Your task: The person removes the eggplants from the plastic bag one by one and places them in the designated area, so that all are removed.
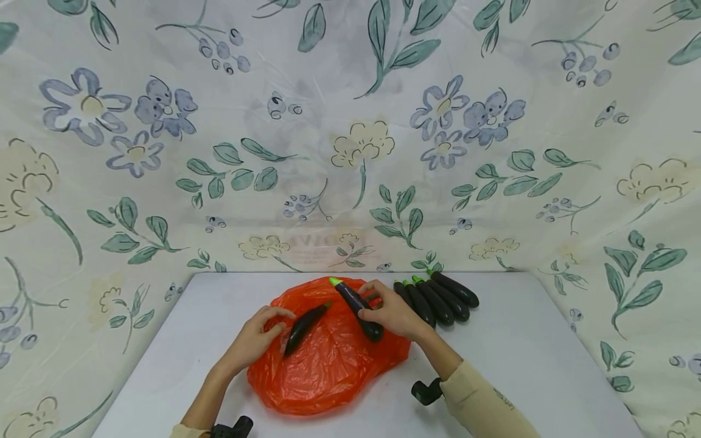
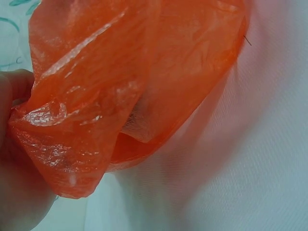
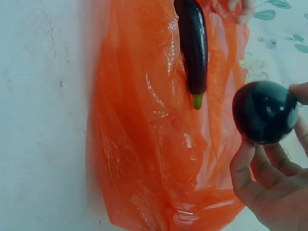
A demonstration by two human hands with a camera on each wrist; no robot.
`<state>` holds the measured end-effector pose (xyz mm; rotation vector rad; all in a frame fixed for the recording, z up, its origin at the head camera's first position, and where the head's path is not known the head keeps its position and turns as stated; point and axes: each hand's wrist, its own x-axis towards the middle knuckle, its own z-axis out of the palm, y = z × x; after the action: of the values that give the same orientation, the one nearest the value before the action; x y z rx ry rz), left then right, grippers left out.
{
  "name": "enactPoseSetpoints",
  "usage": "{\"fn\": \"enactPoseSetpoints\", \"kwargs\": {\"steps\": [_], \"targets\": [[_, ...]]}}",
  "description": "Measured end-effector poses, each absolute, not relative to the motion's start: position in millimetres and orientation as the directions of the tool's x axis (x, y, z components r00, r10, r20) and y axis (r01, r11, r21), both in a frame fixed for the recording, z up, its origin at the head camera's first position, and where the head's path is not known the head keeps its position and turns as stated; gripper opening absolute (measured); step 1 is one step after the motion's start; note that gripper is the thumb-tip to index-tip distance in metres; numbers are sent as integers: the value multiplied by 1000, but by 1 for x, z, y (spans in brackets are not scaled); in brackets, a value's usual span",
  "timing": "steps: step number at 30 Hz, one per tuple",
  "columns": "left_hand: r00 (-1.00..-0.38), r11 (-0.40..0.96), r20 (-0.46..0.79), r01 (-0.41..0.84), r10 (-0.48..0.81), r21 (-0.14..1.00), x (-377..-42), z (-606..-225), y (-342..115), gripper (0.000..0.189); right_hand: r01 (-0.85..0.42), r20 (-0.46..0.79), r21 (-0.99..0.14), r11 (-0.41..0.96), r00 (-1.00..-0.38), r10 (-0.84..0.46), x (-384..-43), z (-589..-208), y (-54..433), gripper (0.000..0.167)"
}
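An orange-red plastic bag (image 1: 328,383) lies spread on the table. My left hand (image 1: 260,334) is at its left side, pinching the bag's edge between thumb and finger in the left wrist view, where the bag film (image 2: 91,96) fills much of the picture. A dark eggplant (image 1: 305,328) with a green stem rests on the bag beside that hand. My right hand (image 1: 395,311) holds a second eggplant (image 1: 358,309) over the bag's right part, its bright green stem end pointing away to the upper left. The right wrist view shows this eggplant's rounded end (image 3: 264,113) between thumb and fingers.
Several more eggplants (image 1: 438,298) lie side by side on the white table (image 1: 520,365), right of the bag near the back edge. A floral cloth (image 1: 350,182) hangs behind and around the table. Black wrist devices (image 1: 426,392) sit near both forearms.
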<state>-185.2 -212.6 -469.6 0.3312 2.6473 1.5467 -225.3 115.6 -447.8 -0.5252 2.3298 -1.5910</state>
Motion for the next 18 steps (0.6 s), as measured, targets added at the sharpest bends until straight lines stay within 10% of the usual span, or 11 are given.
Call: {"fn": "enactPoseSetpoints", "kwargs": {"steps": [18], "targets": [[-975,530,86,185,206,827,-188,-474,-214,25,-129,15,-939,320,-942,-335,-229,-442,127,39]]}}
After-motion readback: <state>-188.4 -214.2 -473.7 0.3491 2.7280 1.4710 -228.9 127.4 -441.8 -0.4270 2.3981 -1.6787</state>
